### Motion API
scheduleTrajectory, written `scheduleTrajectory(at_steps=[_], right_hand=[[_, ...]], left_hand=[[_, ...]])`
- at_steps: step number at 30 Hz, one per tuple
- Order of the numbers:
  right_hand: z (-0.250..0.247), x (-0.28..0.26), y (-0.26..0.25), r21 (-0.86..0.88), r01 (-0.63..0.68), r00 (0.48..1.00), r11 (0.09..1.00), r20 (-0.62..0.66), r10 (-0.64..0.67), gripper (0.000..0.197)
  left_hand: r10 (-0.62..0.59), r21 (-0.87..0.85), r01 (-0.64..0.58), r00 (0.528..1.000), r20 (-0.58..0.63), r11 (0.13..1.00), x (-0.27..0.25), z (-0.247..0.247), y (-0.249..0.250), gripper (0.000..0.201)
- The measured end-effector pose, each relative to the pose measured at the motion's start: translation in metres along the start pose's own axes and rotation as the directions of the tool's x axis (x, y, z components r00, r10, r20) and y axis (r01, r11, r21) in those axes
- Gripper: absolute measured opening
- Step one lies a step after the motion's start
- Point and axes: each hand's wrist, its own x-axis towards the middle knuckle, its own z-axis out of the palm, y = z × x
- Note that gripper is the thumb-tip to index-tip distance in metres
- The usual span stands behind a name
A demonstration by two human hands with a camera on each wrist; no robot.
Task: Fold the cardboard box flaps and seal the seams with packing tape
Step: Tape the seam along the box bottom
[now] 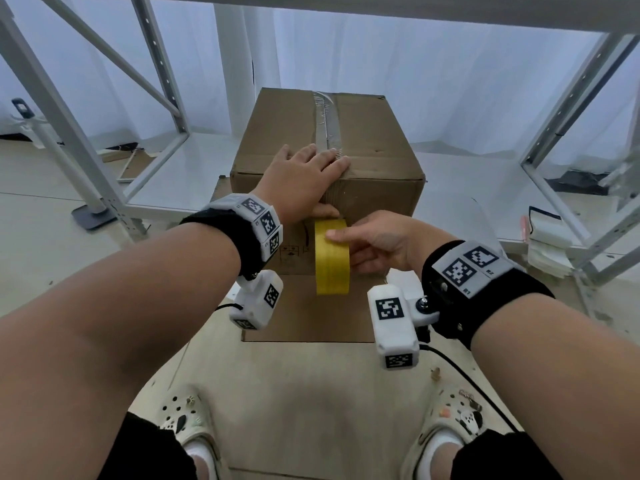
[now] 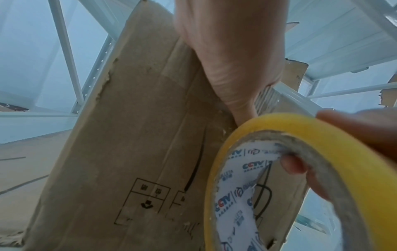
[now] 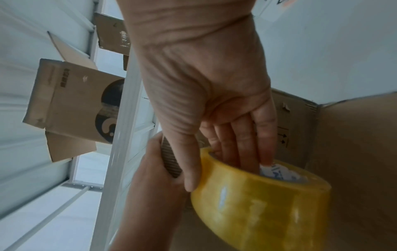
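Shelving frame [image 1: 69,133] stood at far left, box [image 1: 374,140] centre on a cardboard sheet [image 1: 304,317] on the floor, paper stack [image 1: 547,244] at right.

Left hand [image 1: 304,178] lay flat over the box's near top edge, fingers [image 1: 337,165] straight across the top seam, thumb hooked down the front face. It pressed rather than gripped. In the left wrist view the thumb tip sat just above the tape roll [image 1: 331,256].

Box flaps were closed. Clear tape strip [image 1: 327,119] already ran along the top seam, wrinkled toward the far edge.

Roll was yellow, upright against the box's front face, just below the left thumb. Right hand [image 1: 377,244] held it: thumb on the outer rim, other fingers through the core, confirmed in the right wrist view.

Step, as I read it: carrying the seam tape over the near edge and down the front face, left hand pinning the laid part. Couldn't see the free strip between roll and box; too clear to make out.

Next move probably needs the roll pulled down the face under tension, the left hand smoothing behind it, then a tear or cut. No cutter in view. Risk: wrinkles like the far end if tension drops.
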Motion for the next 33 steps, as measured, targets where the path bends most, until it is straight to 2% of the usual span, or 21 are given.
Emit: scheduleTrajectory(at_steps=[4, 10, 14, 20, 26, 30, 33], right_hand=[[0.000, -0.003, -0.005, -0.085, -0.014, 1.000, 0.996, 0.003, 0.015, 0.037], [0.002, 0.000, 0.002, -0.083, -0.043, 0.998, 0.996, 0.038, 0.046, 0.037], [0.000, 0.003, 0.006, -0.094, -0.018, 0.999, 0.995, 0.044, 0.023, 0.043], [-0.022, -0.013, 0.013, -0.179, 0.017, 0.986, 0.984, -0.161, -0.046, 0.047], [-0.067, -0.037, 0.029, -0.304, -0.014, 0.941, 0.953, -0.325, -0.090, 0.029], [-0.104, -0.039, 0.050, -0.402, -0.054, 0.893, 0.914, -0.429, -0.136, 0.031], [-0.136, -0.038, 0.078, -0.466, -0.146, 0.861, 0.872, -0.494, -0.119, 0.032]], left_hand=[[0.002, -0.052, 0.000, 0.999, 0.039, 0.999, 0.002, -0.003, 0.000, 0.082], [0.082, -0.172, -0.065, 0.992, 0.095, 0.983, 0.009, -0.016, -0.014, 0.060], [0.052, -0.189, -0.034, 0.995, 0.090, 0.981, 0.006, -0.013, -0.012, 0.056], [-0.111, -0.055, 0.111, 0.994, 0.001, 0.992, -0.008, -0.005, 0.013, 0.065], [-0.181, -0.157, 0.184, 0.983, 0.033, 0.970, -0.004, -0.030, 0.031, 0.065], [-0.182, -0.315, 0.135, 0.976, -0.122, 0.939, 0.004, -0.043, 0.061, 0.051], [-0.074, -0.318, 0.009, 0.978, -0.194, 0.948, 0.018, -0.048, 0.096, 0.045]])
